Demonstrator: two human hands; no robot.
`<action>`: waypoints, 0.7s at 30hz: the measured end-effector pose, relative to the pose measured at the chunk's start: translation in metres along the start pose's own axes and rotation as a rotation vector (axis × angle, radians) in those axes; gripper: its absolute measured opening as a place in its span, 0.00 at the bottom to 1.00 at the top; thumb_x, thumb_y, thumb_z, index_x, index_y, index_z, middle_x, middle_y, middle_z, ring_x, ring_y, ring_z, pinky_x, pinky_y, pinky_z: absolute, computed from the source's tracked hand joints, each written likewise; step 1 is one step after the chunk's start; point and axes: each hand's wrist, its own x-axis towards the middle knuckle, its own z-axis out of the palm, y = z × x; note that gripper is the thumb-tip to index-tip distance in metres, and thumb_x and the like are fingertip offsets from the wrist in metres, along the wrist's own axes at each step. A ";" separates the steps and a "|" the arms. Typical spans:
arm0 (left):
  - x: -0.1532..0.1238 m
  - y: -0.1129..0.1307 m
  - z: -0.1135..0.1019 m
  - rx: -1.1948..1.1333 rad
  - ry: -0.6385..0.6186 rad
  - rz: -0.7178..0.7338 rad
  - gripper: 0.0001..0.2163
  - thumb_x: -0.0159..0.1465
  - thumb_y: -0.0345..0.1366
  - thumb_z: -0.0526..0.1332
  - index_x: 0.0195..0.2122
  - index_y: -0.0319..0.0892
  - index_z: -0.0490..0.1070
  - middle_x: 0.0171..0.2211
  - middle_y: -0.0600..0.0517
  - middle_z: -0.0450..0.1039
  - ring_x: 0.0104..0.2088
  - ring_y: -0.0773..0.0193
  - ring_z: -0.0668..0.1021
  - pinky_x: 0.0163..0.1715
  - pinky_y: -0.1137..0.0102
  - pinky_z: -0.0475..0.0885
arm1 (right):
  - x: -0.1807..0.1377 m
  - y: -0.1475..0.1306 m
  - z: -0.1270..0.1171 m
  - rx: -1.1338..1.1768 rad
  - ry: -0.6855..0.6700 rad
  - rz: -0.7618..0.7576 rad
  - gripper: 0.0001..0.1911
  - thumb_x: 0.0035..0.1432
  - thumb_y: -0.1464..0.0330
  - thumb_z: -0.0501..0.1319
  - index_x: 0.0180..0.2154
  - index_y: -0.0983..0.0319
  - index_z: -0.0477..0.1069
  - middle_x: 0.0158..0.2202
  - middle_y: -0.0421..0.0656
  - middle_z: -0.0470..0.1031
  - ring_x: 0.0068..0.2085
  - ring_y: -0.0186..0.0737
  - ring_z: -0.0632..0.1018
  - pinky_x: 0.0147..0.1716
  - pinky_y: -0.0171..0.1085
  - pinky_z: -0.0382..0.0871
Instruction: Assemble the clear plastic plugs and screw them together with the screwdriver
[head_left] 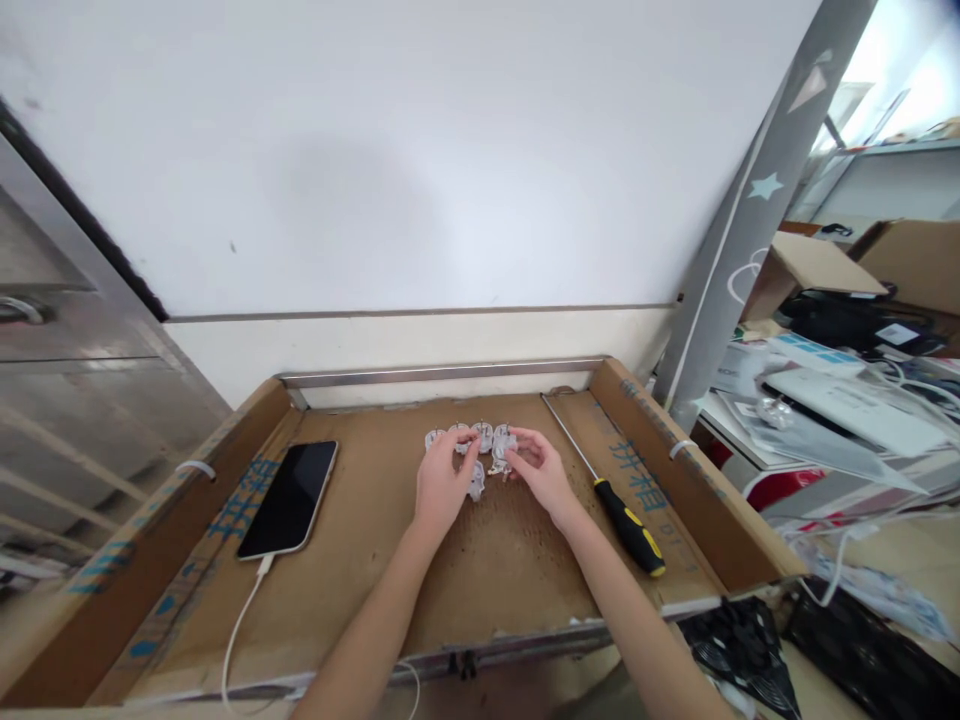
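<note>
Small clear plastic parts with metal bits stand in a short row near the middle of the cardboard-lined tray (360,590); one row part (435,437) shows left of my fingers. My right hand (544,470) is closed on a clear plastic part (504,446), fingers on its right side. My left hand (444,478) is just left of it, thumb and forefinger pinched together beside the row. Whatever lies in that pinch is too small to make out. Below the left fingertips lies another clear plastic part (476,482), partly covered by the hand.
A long screwdriver (628,525) with a black and yellow handle lies to the right. On the left rests a phone (291,498) with a white cable (244,610). Cardboard sides edge the tray, and a white panel (420,180) rises behind. Boxes (817,265) and electronics crowd the right.
</note>
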 end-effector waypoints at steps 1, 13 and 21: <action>-0.001 0.001 0.000 0.012 -0.007 -0.001 0.07 0.65 0.38 0.54 0.41 0.44 0.70 0.39 0.50 0.75 0.42 0.60 0.75 0.44 0.63 0.70 | 0.000 0.001 0.000 0.001 -0.006 -0.001 0.17 0.59 0.65 0.57 0.48 0.67 0.64 0.37 0.42 0.69 0.31 0.25 0.70 0.27 0.27 0.69; -0.006 0.011 0.001 0.091 -0.048 0.194 0.09 0.67 0.35 0.52 0.44 0.45 0.69 0.41 0.51 0.75 0.42 0.62 0.76 0.43 0.66 0.71 | 0.002 0.003 0.003 -0.012 -0.076 0.006 0.16 0.59 0.65 0.57 0.46 0.67 0.64 0.34 0.41 0.68 0.28 0.23 0.69 0.23 0.25 0.66; -0.005 0.007 0.001 0.165 0.007 0.181 0.06 0.64 0.38 0.57 0.38 0.45 0.71 0.36 0.52 0.77 0.38 0.61 0.76 0.41 0.66 0.70 | 0.000 -0.001 0.004 -0.013 -0.107 0.046 0.15 0.59 0.65 0.57 0.46 0.67 0.64 0.34 0.41 0.68 0.29 0.24 0.69 0.25 0.26 0.67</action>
